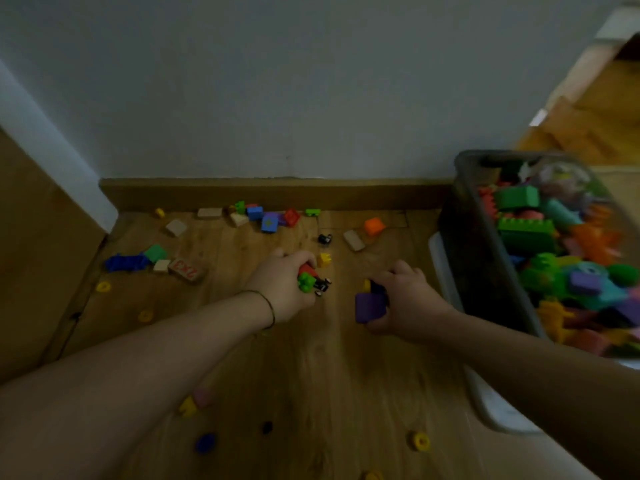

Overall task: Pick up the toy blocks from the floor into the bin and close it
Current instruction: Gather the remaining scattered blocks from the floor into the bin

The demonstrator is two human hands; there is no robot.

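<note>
Open bin point(465, 216), dark translucent walls, no lid on it, heaped with mixed plastic blocks in green, orange, purple and teal. A white plastic panel point(498, 414) juts out from under the bin's near side, flat on the wooden floor point(311, 368). Right hand point(405, 301) is just left of the bin, low over the floor, fingers curled round a purple block point(370, 307), thumb beneath it; a dark blue piece point(376, 289) is tucked against the same fingers. Left hand point(282, 287) is further left of the bin, fingers clamped on a small bunch: a red brick point(306, 270), a green brick point(306, 283) and a black wheeled piece point(322, 285). There is a thin band on that wrist. Loose pieces lie on the floor left of the bin: an orange block point(374, 226) nearest it, then a plain wooden block point(354, 240), a small yellow block point(324, 259) and a blue block point(269, 223). Well apart from the bin, far left, lie a green block point(156, 252), a blue ribbed piece point(126, 262) and a wooden number block point(187, 269). A yellow ring point(420, 441) sits near the bin's near end.
</note>
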